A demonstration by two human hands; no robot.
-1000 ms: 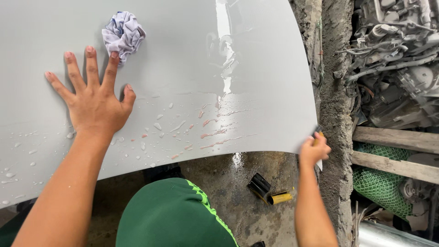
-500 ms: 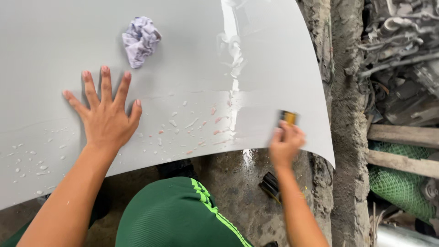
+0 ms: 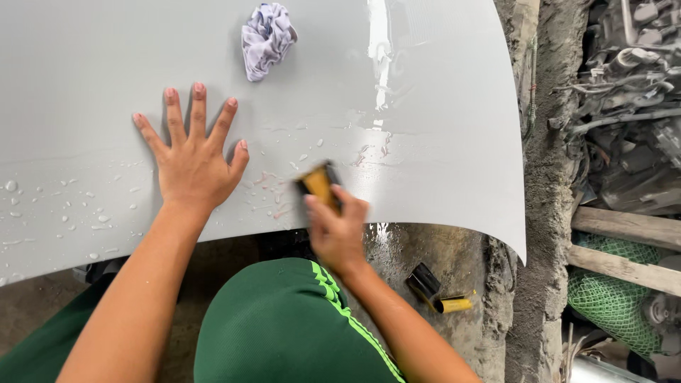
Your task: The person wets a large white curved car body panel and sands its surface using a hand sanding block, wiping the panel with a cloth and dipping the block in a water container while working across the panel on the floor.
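At the far left we see water droplets (image 3: 67,213) scattered over the wet grey panel (image 3: 440,128), a large curved sheet of painted metal that fills most of the view. Our left hand (image 3: 193,162) lies flat on it, palm down, fingers spread wide and gripping nothing. Just above and to the right of that hand a crumpled pale cloth (image 3: 266,39) rests on the panel, apart from the fingers. Further right, near the panel's lower edge, our right hand (image 3: 337,230) has its fingers closed around a small yellow sanding block (image 3: 319,183), which is pressed against the wet surface. Below the edge we see our green shorts (image 3: 284,326), then a black and yellow tool (image 3: 436,292) lying on the concrete ground. At the far right stand wooden planks (image 3: 624,227) and green netting (image 3: 610,305).
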